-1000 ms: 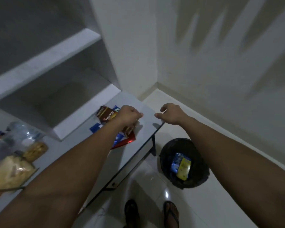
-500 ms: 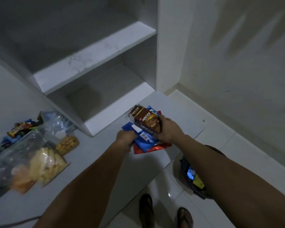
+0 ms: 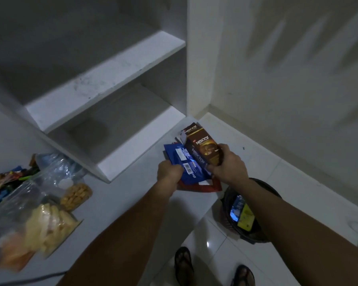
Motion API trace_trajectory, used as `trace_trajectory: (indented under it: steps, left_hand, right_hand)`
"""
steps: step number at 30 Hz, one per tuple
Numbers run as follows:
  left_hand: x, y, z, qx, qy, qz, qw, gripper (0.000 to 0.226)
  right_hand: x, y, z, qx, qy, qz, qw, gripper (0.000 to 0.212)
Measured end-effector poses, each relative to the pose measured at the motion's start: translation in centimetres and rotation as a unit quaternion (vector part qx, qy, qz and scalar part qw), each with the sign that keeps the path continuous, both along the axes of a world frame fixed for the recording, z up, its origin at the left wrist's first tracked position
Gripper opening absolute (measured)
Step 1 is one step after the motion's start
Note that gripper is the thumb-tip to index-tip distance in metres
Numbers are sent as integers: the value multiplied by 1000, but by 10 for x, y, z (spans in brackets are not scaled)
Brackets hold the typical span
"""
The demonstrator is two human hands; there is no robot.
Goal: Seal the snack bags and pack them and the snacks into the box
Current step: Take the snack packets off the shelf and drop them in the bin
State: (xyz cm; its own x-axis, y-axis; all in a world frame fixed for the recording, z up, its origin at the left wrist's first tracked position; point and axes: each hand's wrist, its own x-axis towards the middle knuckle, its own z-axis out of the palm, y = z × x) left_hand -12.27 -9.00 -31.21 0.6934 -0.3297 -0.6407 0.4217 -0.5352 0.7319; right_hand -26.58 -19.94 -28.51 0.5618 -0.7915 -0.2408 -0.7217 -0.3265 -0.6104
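My right hand (image 3: 227, 164) grips a brown Nextar snack box (image 3: 203, 144) at the right end of the white counter (image 3: 112, 203). My left hand (image 3: 170, 172) holds the near edge of a blue snack pack (image 3: 184, 162) that lies under the brown box. A red packet (image 3: 203, 187) pokes out beneath both. At the left lie clear snack bags, one with pale yellow chips (image 3: 48, 226), one with small golden crackers (image 3: 75, 196). The packing box is not in view.
A pile of small wrapped snacks (image 3: 6, 180) sits at the far left. White shelves (image 3: 103, 87) rise behind the counter. A black bin (image 3: 246, 211) with wrappers stands on the tiled floor by the counter's right end, near my sandalled feet.
My right hand has come in from beyond the counter's edge and taken the brown box. My left hand shifted from the box to the blue pack. The stack is lifted slightly. The camera turned left.
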Motion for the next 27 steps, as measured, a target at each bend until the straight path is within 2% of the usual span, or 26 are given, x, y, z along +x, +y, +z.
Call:
trace_trajectory:
  steps: [7, 10, 15, 17, 19, 22, 24, 27]
  left_hand:
    - [-76, -62, 18, -23, -45, -94, 994, 22]
    - [-118, -87, 9, -27, -69, -150, 986, 21]
    - [-179, -106, -24, -14, -90, -229, 969, 15]
    - [-198, -111, -43, -5, -102, -239, 966, 12]
    - [-212, -114, -69, 22, -110, -244, 963, 24]
    - [-229, -121, -116, 51, -92, -244, 964, 3]
    - [-237, -126, -158, 81, -92, -245, 962, 15]
    - [-247, -132, -210, 108, -90, -251, 958, 12]
  right_hand:
    - [-96, -55, 7, -26, 17, -140, 990, 72]
    - [-147, -74, 0, -32, 36, -187, 981, 71]
    - [-221, -84, -40, 19, 77, -222, 972, 72]
    - [-244, -86, -63, 36, 92, -226, 969, 72]
    - [-260, -88, -89, 54, 104, -227, 967, 71]
    - [-277, -90, -135, 80, 120, -225, 964, 72]
    - [-283, -88, -169, 97, 129, -226, 961, 74]
    - [-289, -86, -218, 125, 142, -226, 956, 77]
